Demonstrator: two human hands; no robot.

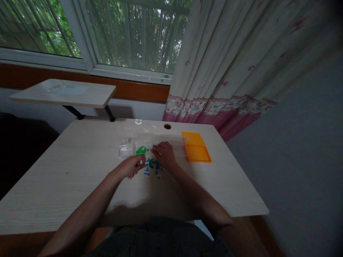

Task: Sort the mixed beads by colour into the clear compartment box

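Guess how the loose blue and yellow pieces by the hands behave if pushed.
Likely scatter rather than move as one: the blue and yellow pieces lie loose and spread on the smooth table. Probably very light, being tiny beside the left hand. Whether they roll, too small to tell.

Loose pieces (153, 167) on table (80, 175); boxes (128, 147) just behind pieces; tray (197, 150) right of boxes.

A pale wooden table (66, 185) is carrying everything. Clear boxes (127, 147) are sitting in a row near the middle of its far edge. 1 orange tray (196, 147) is lying toward the far right corner. Small blue and yellow pieces (153, 167) are lying loose just in front of the boxes.
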